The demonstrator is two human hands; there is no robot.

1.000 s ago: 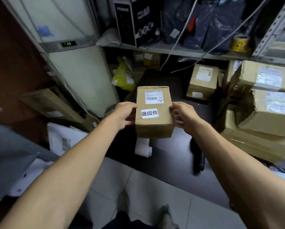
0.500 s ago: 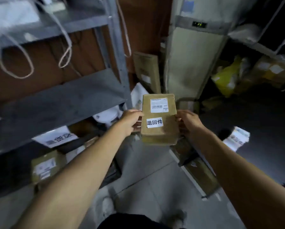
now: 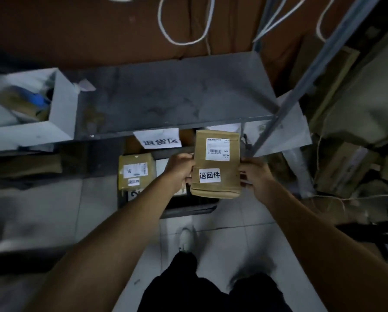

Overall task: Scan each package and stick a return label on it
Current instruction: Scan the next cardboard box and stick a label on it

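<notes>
Head view showed the package [image 3: 216,163] held between both hands above the floor, just below the front edge of the grey shelf [image 3: 172,97]. Its long axis ran away from the person, with the return label [image 3: 210,175] on the near half and the barcode label [image 3: 216,149] beyond. The left hand [image 3: 179,171] gripped its left edge, and the right hand [image 3: 255,174] gripped its right edge, fingers curled round; both seemed equally near. Left of the package, under the shelf's sign [image 3: 158,139], another labelled parcel [image 3: 135,171] lay on a low dark tray [image 3: 188,210]. Room beside that parcel looked sufficient, I judged, though the slanting shelf post [image 3: 301,86] crowded the right.
</notes>
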